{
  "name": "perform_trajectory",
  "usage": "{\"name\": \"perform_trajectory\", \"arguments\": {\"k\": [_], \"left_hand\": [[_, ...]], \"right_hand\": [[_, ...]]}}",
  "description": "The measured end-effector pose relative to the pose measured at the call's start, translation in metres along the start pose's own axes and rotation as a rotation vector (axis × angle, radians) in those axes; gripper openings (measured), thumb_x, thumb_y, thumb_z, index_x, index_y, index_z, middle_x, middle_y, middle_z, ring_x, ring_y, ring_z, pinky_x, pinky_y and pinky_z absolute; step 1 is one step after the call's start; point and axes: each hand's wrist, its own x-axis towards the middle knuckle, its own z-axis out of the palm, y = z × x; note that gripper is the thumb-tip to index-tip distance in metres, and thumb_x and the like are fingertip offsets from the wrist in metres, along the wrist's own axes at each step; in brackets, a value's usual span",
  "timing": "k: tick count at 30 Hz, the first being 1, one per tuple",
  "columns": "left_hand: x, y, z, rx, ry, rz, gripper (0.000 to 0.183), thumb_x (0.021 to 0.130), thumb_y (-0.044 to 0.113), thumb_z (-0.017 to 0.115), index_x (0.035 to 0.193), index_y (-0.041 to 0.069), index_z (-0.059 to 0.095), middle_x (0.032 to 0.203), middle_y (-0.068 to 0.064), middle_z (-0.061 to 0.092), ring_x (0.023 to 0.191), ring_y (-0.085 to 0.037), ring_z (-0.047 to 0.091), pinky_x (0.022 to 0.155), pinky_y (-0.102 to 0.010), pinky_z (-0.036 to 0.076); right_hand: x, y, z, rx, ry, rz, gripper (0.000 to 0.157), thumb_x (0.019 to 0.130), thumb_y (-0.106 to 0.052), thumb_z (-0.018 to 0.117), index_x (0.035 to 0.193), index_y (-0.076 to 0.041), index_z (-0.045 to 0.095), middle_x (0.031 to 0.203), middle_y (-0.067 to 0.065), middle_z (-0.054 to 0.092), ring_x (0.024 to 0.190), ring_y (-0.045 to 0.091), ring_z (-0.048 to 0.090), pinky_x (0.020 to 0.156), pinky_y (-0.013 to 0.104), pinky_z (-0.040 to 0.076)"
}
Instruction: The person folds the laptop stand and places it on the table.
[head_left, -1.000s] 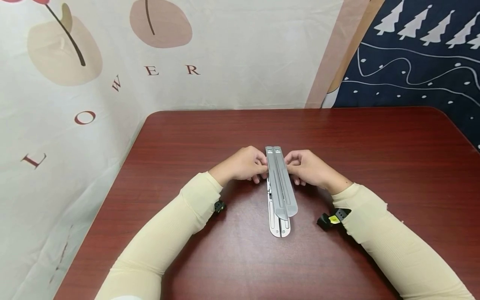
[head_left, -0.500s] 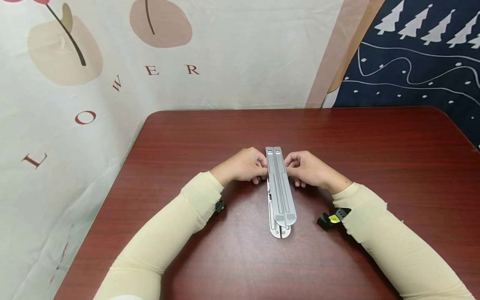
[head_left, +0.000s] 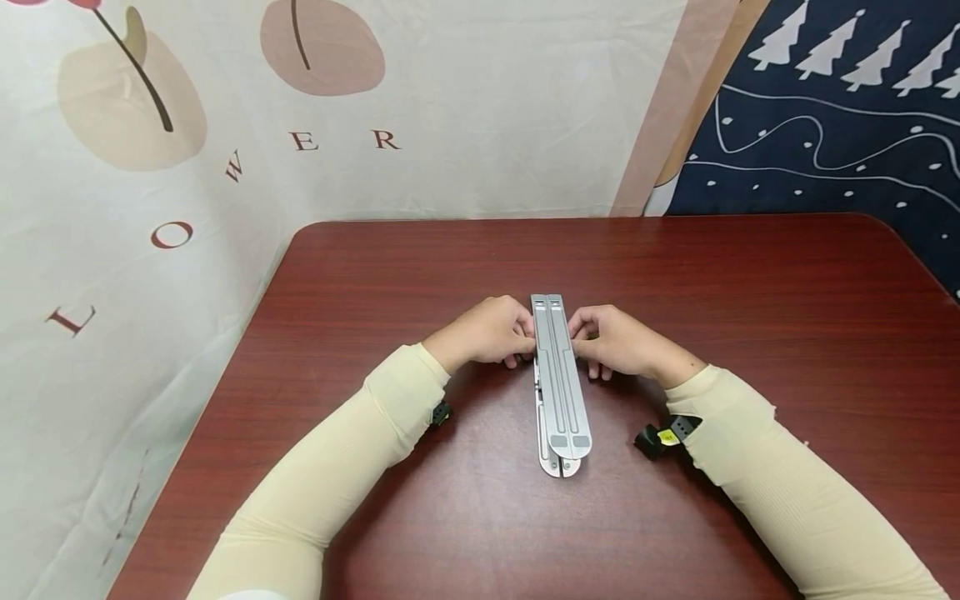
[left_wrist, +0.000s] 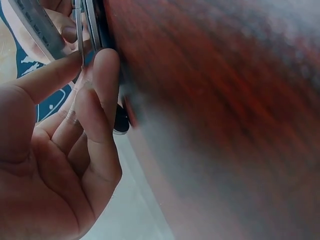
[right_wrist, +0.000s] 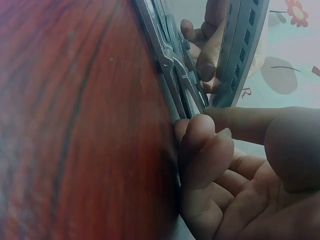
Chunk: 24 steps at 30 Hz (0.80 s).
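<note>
A folded silver laptop stand (head_left: 559,375) lies lengthwise on the table, its long upper rails side by side over the lower frame. The rails' near ends are level with each other, and rounded lower ends show beyond them. My left hand (head_left: 486,332) pinches the stand's left side towards its far end. Opposite it, my right hand (head_left: 621,340) grips the right side between thumb and curled fingers. In the right wrist view, a row of slots runs along a raised rail (right_wrist: 243,50), apart from the hinged lower bars (right_wrist: 169,62). The fingertips partly hide those bars.
The dark red wooden table (head_left: 420,258) has rounded far corners. Behind it hangs a pale printed cloth (head_left: 480,100), with a navy tree-patterned cloth (head_left: 810,150) at the right. A black wrist camera (head_left: 654,442) sits under the right sleeve.
The upper rails' near ends, staggered a second ago, have come level and moved down nearer the lower frame's ends. Both hands stay at the stand's sides; the right has shifted slightly nearer.
</note>
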Motion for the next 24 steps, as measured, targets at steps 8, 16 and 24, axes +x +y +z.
{"name": "perform_trajectory", "arguments": {"k": [8,16,24], "left_hand": [[-0.0019,0.002,-0.0015,0.107,0.028,-0.021,0.008,0.081,0.023,0.065,0.074,0.021,0.065,0.063,0.007,0.069,0.054,-0.008,0.065,0.059,-0.026,0.046],[-0.0026,0.0036,-0.0015,0.178,0.049,-0.039,0.007,0.079,0.025,0.064,0.072,0.025,0.064,0.061,0.011,0.067,0.054,-0.005,0.064,0.06,-0.028,0.045],[-0.0044,0.0076,-0.0018,0.237,0.056,-0.051,0.008,0.078,0.026,0.063,0.07,0.025,0.063,0.059,0.01,0.067,0.052,-0.002,0.061,0.061,-0.03,0.044]], "right_hand": [[0.0,-0.0012,0.0002,-0.004,-0.007,0.004,0.013,0.088,-0.01,0.057,0.096,0.0,0.055,0.076,0.016,0.063,0.044,0.019,0.056,0.04,0.037,0.046],[-0.0007,-0.0015,-0.0001,-0.04,-0.024,0.001,0.011,0.088,-0.01,0.057,0.095,-0.002,0.054,0.072,0.015,0.062,0.043,0.019,0.056,0.04,0.037,0.047],[-0.0016,-0.0028,-0.0006,-0.094,-0.042,0.014,0.009,0.089,-0.011,0.055,0.095,-0.004,0.053,0.068,0.012,0.061,0.043,0.019,0.055,0.041,0.035,0.047]]}}
